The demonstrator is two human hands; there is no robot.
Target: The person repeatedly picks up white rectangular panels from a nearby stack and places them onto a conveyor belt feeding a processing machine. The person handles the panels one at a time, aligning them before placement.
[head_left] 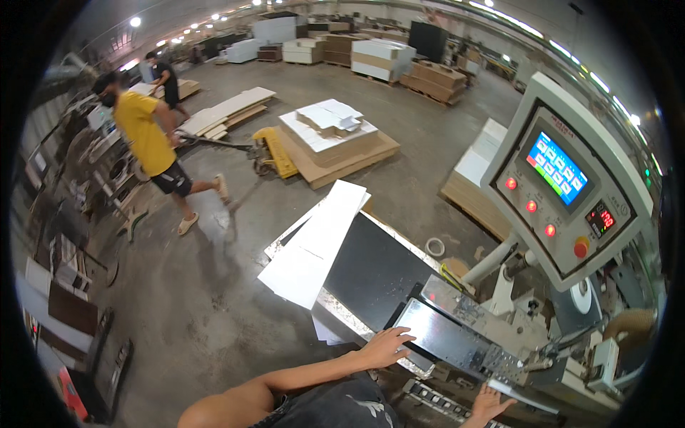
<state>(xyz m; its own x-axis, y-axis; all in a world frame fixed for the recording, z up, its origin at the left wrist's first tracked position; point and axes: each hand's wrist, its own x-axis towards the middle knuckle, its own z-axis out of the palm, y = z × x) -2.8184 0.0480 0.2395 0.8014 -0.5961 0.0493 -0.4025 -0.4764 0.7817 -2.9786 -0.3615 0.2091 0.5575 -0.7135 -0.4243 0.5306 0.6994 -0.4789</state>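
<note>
My left hand (386,348) lies with its fingers stretched out at the near edge of a shiny metal plate (435,324) on the machine. Nothing shows in its grasp. Lower right, my right hand (488,405) has its fingers spread, close to a pale narrow strip (524,397) on the machine's near side. Whether it touches that strip I cannot tell. Beyond my left hand, long white panels (317,246) lie stacked askew across the far end of the machine's black bed (382,267).
A control box (571,185) with a lit screen and red buttons stands at the right. Rolls of tape (434,247) sit beside the bed. Past it, a person in a yellow shirt (139,121) pulls a yellow pallet jack (275,153) under stacked boards (335,139).
</note>
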